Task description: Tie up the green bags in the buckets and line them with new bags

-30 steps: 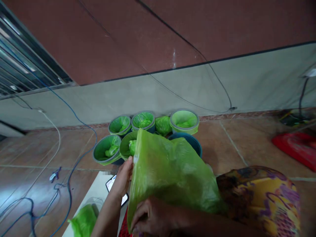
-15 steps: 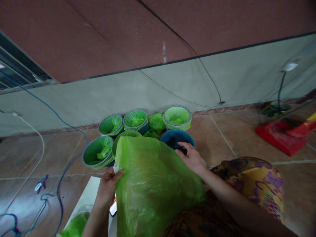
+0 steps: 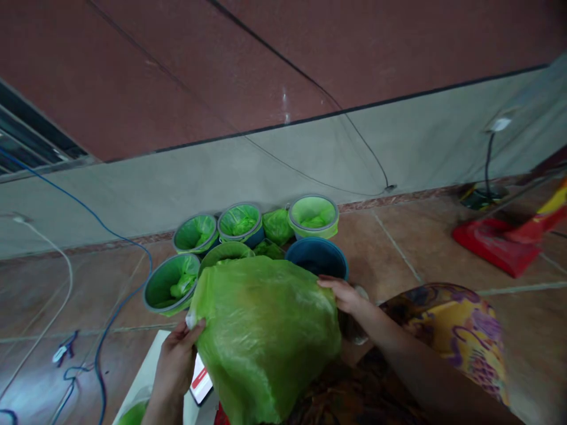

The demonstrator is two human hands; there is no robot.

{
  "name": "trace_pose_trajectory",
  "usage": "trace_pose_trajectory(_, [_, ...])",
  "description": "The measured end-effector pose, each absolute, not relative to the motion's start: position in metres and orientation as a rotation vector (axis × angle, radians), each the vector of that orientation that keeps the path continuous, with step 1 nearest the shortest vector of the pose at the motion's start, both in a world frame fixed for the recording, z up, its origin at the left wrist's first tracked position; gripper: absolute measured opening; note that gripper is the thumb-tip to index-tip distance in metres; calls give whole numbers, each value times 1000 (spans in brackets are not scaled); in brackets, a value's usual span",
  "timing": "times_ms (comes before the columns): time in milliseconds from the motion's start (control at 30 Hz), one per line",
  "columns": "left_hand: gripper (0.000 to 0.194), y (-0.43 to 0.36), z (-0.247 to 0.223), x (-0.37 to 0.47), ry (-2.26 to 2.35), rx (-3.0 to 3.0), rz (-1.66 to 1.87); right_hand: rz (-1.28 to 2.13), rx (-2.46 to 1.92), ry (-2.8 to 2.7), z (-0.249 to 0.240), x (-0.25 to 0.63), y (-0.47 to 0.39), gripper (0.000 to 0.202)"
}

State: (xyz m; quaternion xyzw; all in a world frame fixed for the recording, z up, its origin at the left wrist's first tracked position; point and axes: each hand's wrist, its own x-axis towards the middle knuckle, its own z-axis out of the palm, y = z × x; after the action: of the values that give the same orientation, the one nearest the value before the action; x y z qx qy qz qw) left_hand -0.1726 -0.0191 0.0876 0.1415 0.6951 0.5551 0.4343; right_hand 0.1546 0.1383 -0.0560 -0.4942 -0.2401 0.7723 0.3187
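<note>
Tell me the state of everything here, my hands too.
Green bag, bulging, held spread
Left hand, pinching the bag's left edge
Right hand, fingers touching the bag's right edge
Blue bin, open, no liner showing
Lined bins, open, green plastic inside
Phone, screen lit, partly covered
Red dustpan, on the floor
Blue cable, loosely curved

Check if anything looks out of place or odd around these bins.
The blue bin near the right hand stands out: it shows no liner, while the other bins have green liners. A blue cable also lies loosely on the floor at left. I see no spill.
</note>
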Motion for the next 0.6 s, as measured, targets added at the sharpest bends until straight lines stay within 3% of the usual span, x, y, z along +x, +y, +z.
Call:
trace_pose_trajectory(167, [54,-15,85,-181,1706,390,1498,1793,-1222,-541,-28,179,161,56])
trace_pose_trajectory(367, [93,-2,104,-183,1723,606,1573,1782,-1035,-877,31,217,170,50])
trace_pose_trajectory(467, [92,9,126,-185,1746,755,1490,1736,-1034,-1112,54,232,175,51])
trace_pose_trajectory(600, [75,26,147,-196,1896,1052,1301,1435,-1159,-1455,70,246,185,46])
